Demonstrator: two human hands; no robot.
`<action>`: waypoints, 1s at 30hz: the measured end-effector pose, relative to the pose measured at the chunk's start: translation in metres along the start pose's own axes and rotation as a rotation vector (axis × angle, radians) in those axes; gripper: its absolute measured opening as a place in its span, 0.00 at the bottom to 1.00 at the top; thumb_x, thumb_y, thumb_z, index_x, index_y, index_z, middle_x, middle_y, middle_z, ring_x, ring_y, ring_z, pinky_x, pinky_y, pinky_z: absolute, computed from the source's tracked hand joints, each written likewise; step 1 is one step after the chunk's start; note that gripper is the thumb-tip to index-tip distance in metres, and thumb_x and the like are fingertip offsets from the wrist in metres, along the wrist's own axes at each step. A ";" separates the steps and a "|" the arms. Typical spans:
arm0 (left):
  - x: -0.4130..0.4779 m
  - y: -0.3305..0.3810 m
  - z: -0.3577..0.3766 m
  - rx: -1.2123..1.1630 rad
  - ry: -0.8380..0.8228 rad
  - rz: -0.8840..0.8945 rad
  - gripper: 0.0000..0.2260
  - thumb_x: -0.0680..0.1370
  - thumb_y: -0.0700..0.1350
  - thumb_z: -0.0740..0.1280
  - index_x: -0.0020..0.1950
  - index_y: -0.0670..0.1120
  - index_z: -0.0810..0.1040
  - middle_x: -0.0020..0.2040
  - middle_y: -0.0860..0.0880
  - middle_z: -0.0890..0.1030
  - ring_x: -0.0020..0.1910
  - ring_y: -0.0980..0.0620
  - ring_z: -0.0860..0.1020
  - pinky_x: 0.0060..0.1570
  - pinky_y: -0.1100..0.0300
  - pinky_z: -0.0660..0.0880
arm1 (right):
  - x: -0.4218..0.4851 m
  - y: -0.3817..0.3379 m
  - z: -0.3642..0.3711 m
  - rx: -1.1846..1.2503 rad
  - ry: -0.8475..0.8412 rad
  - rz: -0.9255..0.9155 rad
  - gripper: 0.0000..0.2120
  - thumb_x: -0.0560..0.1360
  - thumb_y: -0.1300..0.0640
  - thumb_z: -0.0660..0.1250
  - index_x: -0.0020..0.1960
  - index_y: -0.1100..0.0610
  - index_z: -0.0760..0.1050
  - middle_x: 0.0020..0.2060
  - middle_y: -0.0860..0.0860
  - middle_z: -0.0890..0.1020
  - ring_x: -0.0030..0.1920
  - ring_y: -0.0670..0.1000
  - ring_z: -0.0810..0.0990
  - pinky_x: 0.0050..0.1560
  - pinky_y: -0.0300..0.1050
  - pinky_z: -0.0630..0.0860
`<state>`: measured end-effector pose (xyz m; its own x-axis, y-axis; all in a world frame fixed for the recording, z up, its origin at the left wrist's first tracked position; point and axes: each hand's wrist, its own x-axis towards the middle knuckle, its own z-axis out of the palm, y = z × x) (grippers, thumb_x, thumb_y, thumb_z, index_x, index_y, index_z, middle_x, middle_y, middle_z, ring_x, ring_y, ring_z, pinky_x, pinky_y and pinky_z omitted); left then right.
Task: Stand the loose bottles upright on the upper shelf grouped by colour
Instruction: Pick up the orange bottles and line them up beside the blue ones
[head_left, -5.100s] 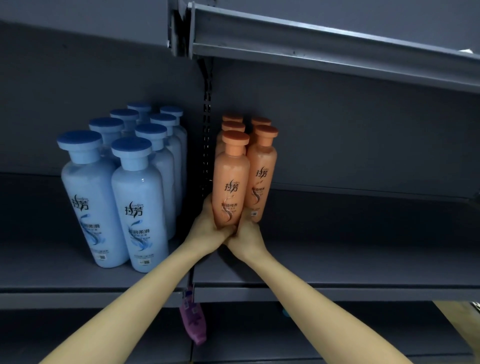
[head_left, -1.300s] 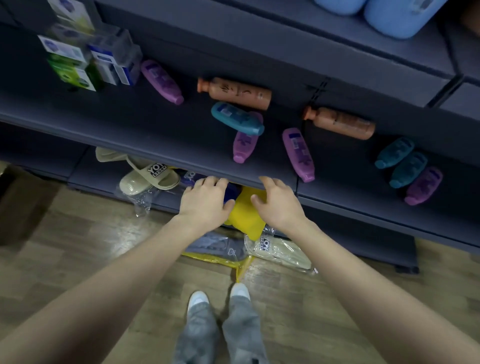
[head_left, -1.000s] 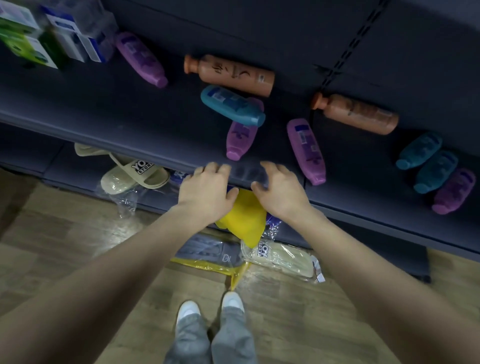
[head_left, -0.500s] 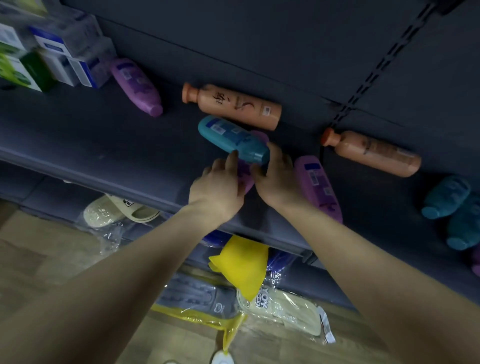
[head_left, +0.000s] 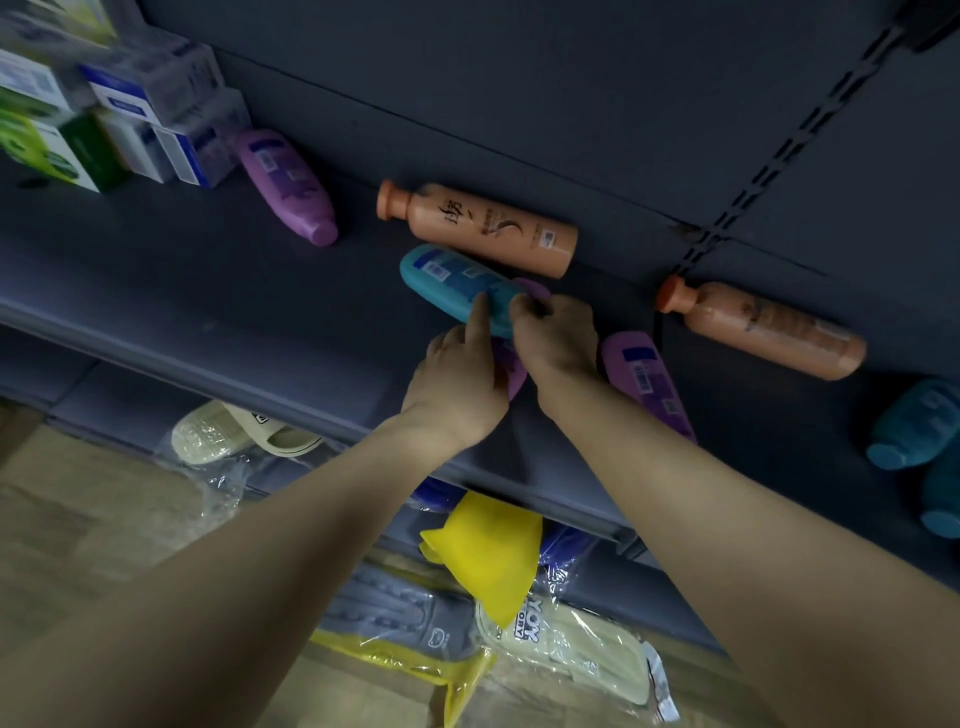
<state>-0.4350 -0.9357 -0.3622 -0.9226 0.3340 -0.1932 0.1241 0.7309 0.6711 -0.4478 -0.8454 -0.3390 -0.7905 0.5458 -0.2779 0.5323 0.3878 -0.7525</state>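
— On the lower shelf (head_left: 156, 270), right at my hands, the teal bottle (head_left: 449, 280) lies on its side. It is crossed over a pinned purple bottle (head_left: 511, 366) that is mostly hidden beneath it and beneath my left grip (head_left: 457, 374).

— What have the grips got?

— My right grip (head_left: 558, 343) has its fingers (head_left: 521, 313) curled over the teal bottle's near end, so I count that as a hold. My left grip lays a straight forefinger (head_left: 480, 317) along the teal bottle's side. The rest of that hand covers the pinned purple bottle, and I cannot tell whether it is closed round it.

— How will it handle?

— I judge it to be stiff plastic, smooth and rounded, so probably slippery under a fingertip pinch. If it is full, most of the weight sits in the body. I would wrap the middle of the body rather than tug at the end, and lift it clear of the purple one before turning it upright.

— Anything crowding you?

— An orange bottle (head_left: 488, 228) lies just behind, close to the teal one. A second purple bottle (head_left: 644, 379) lies just beside my right wrist. A further orange bottle (head_left: 763, 327) lies farther along to the right, and a third purple bottle (head_left: 285, 184) lies well to the left, by the cartons (head_left: 130, 135). The upper shelf is out of view.
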 end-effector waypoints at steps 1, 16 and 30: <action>-0.003 -0.001 -0.002 -0.008 0.011 0.003 0.31 0.80 0.45 0.57 0.78 0.46 0.43 0.71 0.41 0.64 0.70 0.41 0.62 0.64 0.50 0.63 | -0.003 -0.004 0.001 0.028 0.000 0.003 0.16 0.78 0.51 0.60 0.62 0.57 0.75 0.57 0.56 0.79 0.55 0.55 0.79 0.50 0.45 0.76; -0.042 -0.088 -0.054 0.069 0.168 -0.086 0.32 0.77 0.39 0.59 0.77 0.45 0.48 0.69 0.38 0.65 0.69 0.38 0.61 0.66 0.48 0.63 | -0.049 -0.038 0.103 0.218 -0.187 0.086 0.11 0.78 0.56 0.59 0.57 0.58 0.74 0.55 0.56 0.79 0.54 0.58 0.79 0.55 0.52 0.77; -0.039 -0.126 -0.093 0.114 0.200 -0.195 0.32 0.75 0.38 0.60 0.77 0.45 0.52 0.71 0.40 0.62 0.70 0.39 0.60 0.66 0.47 0.62 | -0.069 -0.070 0.140 0.265 -0.352 -0.052 0.18 0.78 0.66 0.55 0.64 0.54 0.74 0.65 0.53 0.73 0.63 0.54 0.74 0.64 0.44 0.71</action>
<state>-0.4487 -1.0960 -0.3724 -0.9853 0.0654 -0.1575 -0.0322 0.8356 0.5485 -0.4730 -1.0144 -0.3508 -0.8936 0.2264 -0.3875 0.4292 0.1789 -0.8853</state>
